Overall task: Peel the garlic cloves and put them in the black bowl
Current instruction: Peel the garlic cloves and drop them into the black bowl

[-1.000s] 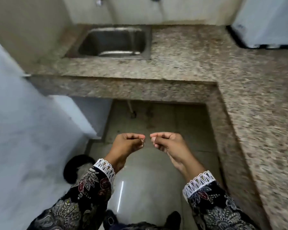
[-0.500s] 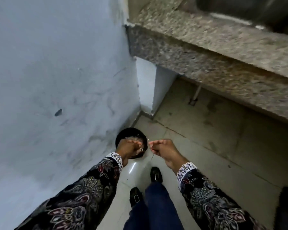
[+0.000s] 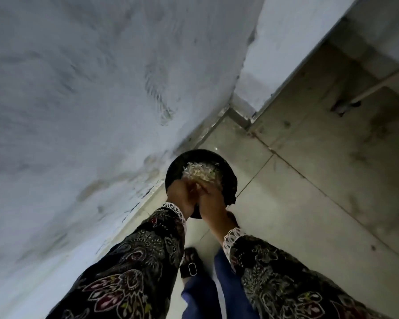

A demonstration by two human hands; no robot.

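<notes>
Our left hand and right hand together, touching, over near rim of black bowl; fingers curled inward, but blur hides what we pinch, grip state cannot tell. Bowl round, no long axis, opening faces up; sits on tiled floor just beside grey wall. Pale papery garlic skins heaped inside; single cloves not distinguishable. Patterned sleeves, lace cuffs. Black shoe below our hands. No readable writing.
</notes>
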